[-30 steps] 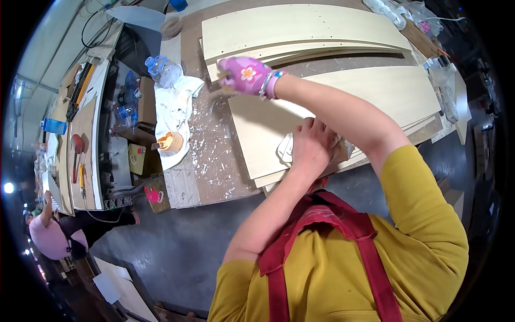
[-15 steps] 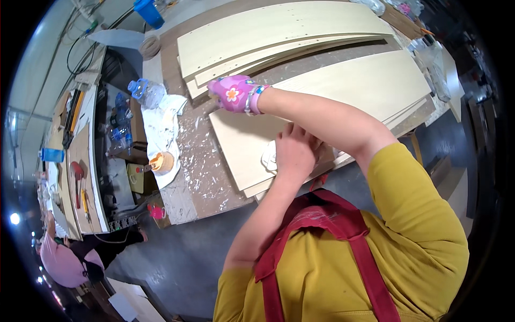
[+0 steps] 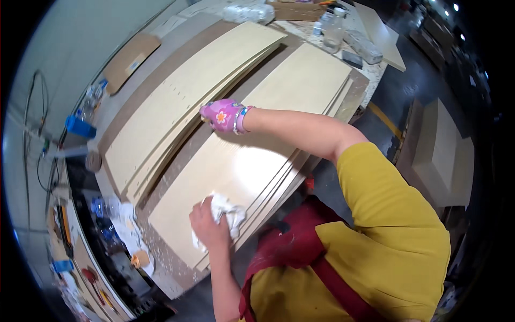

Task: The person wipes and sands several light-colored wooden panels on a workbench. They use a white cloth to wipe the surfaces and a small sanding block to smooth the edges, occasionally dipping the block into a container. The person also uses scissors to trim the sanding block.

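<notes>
My left hand (image 3: pixel 208 222), bare, presses a crumpled white cloth (image 3: pixel 229 212) onto the near left part of the top pale wooden panel (image 3: pixel 188 214) in the nearer stack. My right hand (image 3: pixel 222 115) wears a pink-purple glove with flower prints. It is curled above the far edge of that panel, beside the gap between two stacks. What its fingers may hold is hidden beneath it. A bracelet circles the right wrist. Across the gap lies the farther stack of curved panels (image 3: pixel 161 107), with small holes along its top board.
Bottles (image 3: pixel 333 32) and a grey block (image 3: pixel 352 59) stand at the table's far right. To the left are a blue cup (image 3: pixel 80 127), a twine roll (image 3: pixel 93 161), a white rag (image 3: pixel 127 228) and an orange-topped container (image 3: pixel 140 259). More boards (image 3: pixel 437 150) stand on the right.
My view has swung to the right. The left hand has slid the cloth leftward over the near panel. My gloved right hand has moved from the panel's left end to farther along its far edge.
</notes>
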Motion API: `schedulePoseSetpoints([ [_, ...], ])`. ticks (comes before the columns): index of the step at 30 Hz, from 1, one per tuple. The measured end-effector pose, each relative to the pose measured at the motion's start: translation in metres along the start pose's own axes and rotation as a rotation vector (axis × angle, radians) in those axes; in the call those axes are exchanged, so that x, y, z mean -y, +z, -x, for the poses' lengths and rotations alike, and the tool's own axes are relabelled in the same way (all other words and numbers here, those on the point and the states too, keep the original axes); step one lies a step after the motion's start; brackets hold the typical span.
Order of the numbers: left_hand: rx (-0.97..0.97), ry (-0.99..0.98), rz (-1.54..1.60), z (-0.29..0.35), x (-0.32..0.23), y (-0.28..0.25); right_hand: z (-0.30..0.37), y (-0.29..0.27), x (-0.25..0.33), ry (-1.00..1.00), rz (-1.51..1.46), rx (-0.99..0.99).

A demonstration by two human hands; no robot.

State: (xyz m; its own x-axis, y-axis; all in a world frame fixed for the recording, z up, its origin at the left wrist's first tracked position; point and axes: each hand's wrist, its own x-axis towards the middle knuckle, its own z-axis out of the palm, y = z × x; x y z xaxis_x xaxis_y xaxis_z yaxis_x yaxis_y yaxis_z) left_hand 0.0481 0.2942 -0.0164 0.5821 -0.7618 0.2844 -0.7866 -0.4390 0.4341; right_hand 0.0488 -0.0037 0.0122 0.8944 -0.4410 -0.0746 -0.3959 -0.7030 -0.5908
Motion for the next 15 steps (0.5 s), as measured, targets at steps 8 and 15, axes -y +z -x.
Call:
schedulePoseSetpoints([
  [8,0.145,0.186,0.072,-0.133,-0.145,0.076,-0.007,-0.059,-0.100,-0.212,0.214,-0.116],
  [15,0.090,0.074,-0.100,-0.163,-0.181,0.139,-0.019,-0.107,-0.184,-0.201,0.142,-0.149],
])
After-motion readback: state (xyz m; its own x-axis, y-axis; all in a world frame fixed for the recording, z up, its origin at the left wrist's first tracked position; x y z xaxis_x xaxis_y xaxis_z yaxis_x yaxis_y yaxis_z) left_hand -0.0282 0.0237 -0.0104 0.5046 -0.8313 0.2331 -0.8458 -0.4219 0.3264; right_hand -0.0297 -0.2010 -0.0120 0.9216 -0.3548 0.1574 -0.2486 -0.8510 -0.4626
